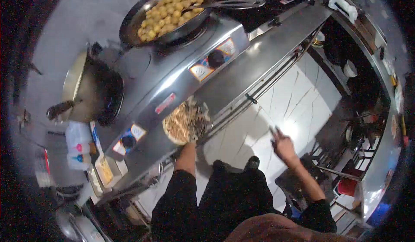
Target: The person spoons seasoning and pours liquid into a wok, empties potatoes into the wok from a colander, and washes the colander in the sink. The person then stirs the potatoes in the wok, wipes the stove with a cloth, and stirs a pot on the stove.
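- The stove (173, 80) runs slantwise before me, a steel ledge (268, 51) along its near side.
- On its far burner sits a wide pan (129, 29) of yellow round pieces (173, 12), a spoon (235, 4) lying in it with the handle over the rim.
- A dark pot (103, 90) stands on the left, and near it plastic bottles (78, 144) and a small box (115, 178) with something yellow inside.
- The white floor (235, 141) lies between the ledge and the dark furniture on my right, where a red seat (349, 185) shows.
- The round dish (173, 127) is at the stove's front, overlapping the ledge between the two knobs; its contents are mottled brown and dark, too blurred to name.
- My left hand (189, 146) is at the dish's near rim, mostly hidden by it, so I cannot tell how my fingers close.
- My right hand (283, 147) is released and holds nothing, fingers spread over the floor.
- My left forearm reaches up steeply from a black sleeve; my right slants out from my side, well apart from the stove.
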Available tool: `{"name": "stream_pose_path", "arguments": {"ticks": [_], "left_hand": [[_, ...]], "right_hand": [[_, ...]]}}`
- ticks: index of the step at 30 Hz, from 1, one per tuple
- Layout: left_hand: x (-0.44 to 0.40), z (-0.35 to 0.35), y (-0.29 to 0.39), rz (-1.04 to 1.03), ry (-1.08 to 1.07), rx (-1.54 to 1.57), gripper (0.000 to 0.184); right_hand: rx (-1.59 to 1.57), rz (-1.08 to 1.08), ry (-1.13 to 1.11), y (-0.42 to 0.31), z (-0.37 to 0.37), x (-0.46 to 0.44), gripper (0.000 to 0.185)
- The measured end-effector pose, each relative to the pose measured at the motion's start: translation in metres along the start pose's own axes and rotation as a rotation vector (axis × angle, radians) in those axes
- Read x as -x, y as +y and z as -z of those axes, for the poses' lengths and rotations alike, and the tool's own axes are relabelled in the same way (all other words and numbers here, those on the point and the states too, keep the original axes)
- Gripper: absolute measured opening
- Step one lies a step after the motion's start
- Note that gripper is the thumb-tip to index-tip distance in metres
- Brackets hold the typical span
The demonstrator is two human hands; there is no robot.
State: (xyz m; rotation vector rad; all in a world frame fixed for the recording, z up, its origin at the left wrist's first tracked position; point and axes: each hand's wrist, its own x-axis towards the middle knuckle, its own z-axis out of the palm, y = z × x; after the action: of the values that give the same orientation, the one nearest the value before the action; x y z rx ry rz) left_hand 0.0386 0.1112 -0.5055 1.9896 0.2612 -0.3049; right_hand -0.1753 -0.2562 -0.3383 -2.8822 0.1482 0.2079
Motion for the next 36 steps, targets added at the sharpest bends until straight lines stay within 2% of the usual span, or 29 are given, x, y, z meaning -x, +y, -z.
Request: {"name": "stream_pose_path", "arguments": {"ticks": [1, 2, 3, 7, 8, 10, 11, 13, 16, 17, 18, 19, 21, 23, 25, 26, 29, 32, 34, 36], "left_hand": [[-0.002, -0.003, -0.003, -0.004, -0.003, -0.028, 0.031], [-0.004, -0.009, -0.004, -0.008, -0.008, -0.061, 0.031], [-0.001, -0.012, -0.007, -0.007, -0.006, -0.088, 0.03], [0.068, -0.018, -0.021, 0.074, -0.058, -0.204, 0.03], [0.093, -0.017, -0.018, 0.105, -0.082, -0.222, 0.03], [0.149, -0.009, 0.01, 0.15, -0.124, -0.241, 0.029], [0.177, -0.001, 0.033, 0.129, -0.112, -0.241, 0.029], [0.217, 0.023, 0.098, -0.04, 0.033, -0.234, 0.029], [0.223, 0.058, 0.181, -0.678, 0.548, -0.381, 0.027], [0.212, 0.065, 0.194, -0.69, 0.585, -0.497, 0.028], [0.197, 0.07, 0.208, -0.701, 0.618, -0.613, 0.029], [0.187, 0.07, 0.218, -0.711, 0.647, -0.729, 0.03], [0.158, 0.054, 0.193, -0.628, 0.562, -0.846, 0.03], [0.145, 0.056, 0.189, -0.571, 0.479, -0.916, 0.029], [0.148, 0.063, 0.198, -0.52, 0.413, -0.934, 0.028], [0.131, 0.051, 0.171, -0.581, 0.524, -0.884, 0.026], [0.13, 0.05, 0.149, -0.781, 0.841, -0.963, 0.026], [0.134, 0.059, 0.167, -0.391, 0.432, -0.215, 0.036], [0.122, 0.064, 0.161, -0.444, 0.432, -0.045, 0.043], [0.152, 0.092, 0.203, -0.577, 0.578, -0.45, 0.053]], "right_hand": [[-0.005, 0.034, 0.127, -0.01, 0.041, -0.007, 0.055], [-0.073, 0.177, 0.326, -0.02, 0.083, -0.017, 0.053], [-0.125, 0.138, 0.328, -0.031, 0.12, -0.022, 0.052], [-0.114, 0.347, 0.566, -0.068, 0.219, -0.036, 0.039], [-0.136, 0.368, 0.559, -0.081, 0.239, -0.033, 0.041], [-0.124, 0.412, 0.617, -0.104, 0.274, -0.032, 0.046], [-0.128, 0.451, 0.641, -0.114, 0.289, -0.031, 0.043], [-0.131, 0.529, 0.726, -0.138, 0.324, -0.036, 0.037], [0.079, 0.623, 0.806, -0.17, 0.358, -0.062, 0.04], [0.174, 0.663, 0.857, -0.18, 0.367, -0.077, 0.041], [0.282, 0.632, 0.827, -0.187, 0.369, -0.093, 0.05], [0.401, 0.59, 0.828, -0.188, 0.366, -0.115, 0.047], [0.645, 0.493, 0.82, -0.186, 0.353, -0.159, 0.043], [0.758, 0.395, 0.529, -0.185, 0.35, -0.186, 0.037], [0.706, 0.344, 0.359, -0.165, 0.335, -0.234, 0.031], [0.702, 0.376, 0.379, -0.16, 0.33, -0.247, 0.029], [0.671, 0.41, 0.416, -0.148, 0.325, -0.273, 0.024], [0.644, 0.336, 0.407, -0.155, 0.334, -0.285, 0.02], [0.663, 0.287, 0.416, -0.162, 0.352, -0.282, 0.016], [0.681, 0.498, 0.537, -0.172, 0.376, -0.289, 0.017]]}}
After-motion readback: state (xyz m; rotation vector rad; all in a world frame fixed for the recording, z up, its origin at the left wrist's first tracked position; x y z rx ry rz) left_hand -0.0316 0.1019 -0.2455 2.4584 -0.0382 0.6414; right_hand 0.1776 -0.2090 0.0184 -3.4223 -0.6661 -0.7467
